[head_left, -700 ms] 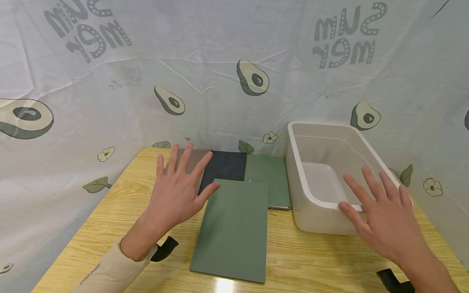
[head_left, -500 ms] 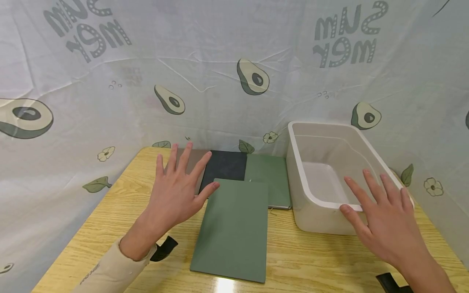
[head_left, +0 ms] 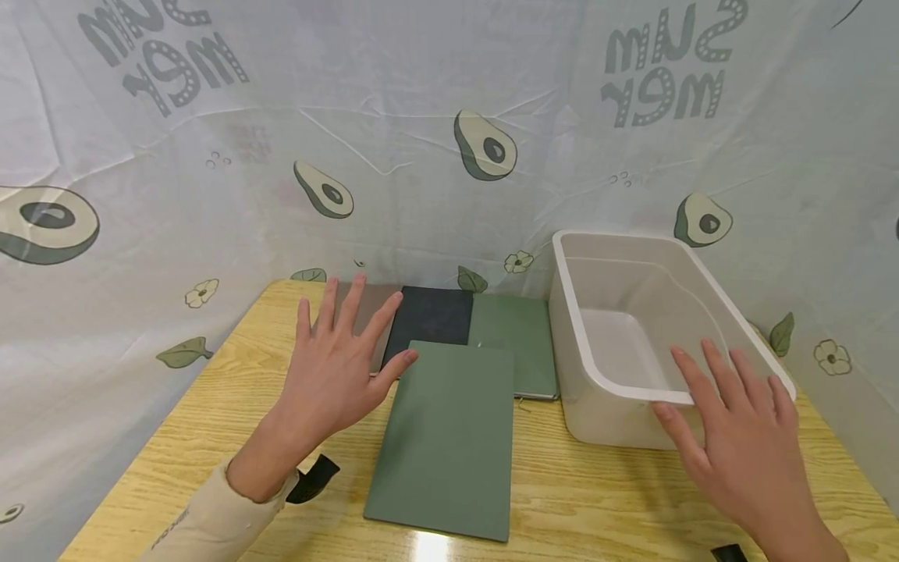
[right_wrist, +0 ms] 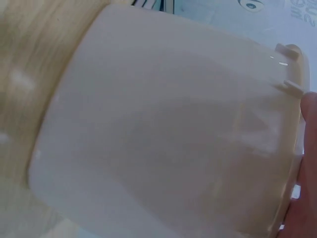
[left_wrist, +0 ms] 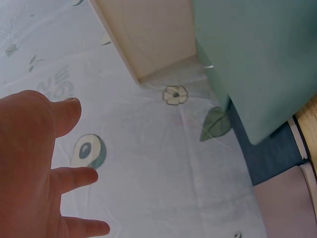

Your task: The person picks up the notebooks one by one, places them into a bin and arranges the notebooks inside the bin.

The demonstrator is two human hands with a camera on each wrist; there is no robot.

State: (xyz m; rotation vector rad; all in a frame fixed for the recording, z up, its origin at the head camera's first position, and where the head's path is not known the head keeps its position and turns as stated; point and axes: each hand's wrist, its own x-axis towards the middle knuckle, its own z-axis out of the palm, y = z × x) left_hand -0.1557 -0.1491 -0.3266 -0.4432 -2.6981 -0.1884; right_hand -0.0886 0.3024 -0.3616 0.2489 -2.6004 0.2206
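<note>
My left hand [head_left: 333,382] is held with its fingers spread and straight, left of a flat green hardcover panel [head_left: 449,445] and overlapping a brownish notebook [head_left: 372,300] in the head view. It holds nothing; the left wrist view shows its thumb and fingers [left_wrist: 74,179] apart from everything. At the near rim of a whitish plastic bin [head_left: 618,390], my right hand [head_left: 744,449] has its fingers extended, the fingertips overlapping the rim. The right wrist view is filled by the bin's outer wall [right_wrist: 163,124], with the right hand [right_wrist: 308,198] along the rim.
Behind the front panel lie a dark navy notebook [head_left: 435,316] and a second green notebook [head_left: 516,336], side by side against the bin. Wood-grain tabletop [head_left: 562,499] lies under everything. A printed cloth [head_left: 421,234] hangs behind and at both sides.
My right hand has lowered slightly toward the front, its fingertips drawing back from over the bin. The left hand stays nearly where it was, and the bin and notebooks keep their places.
</note>
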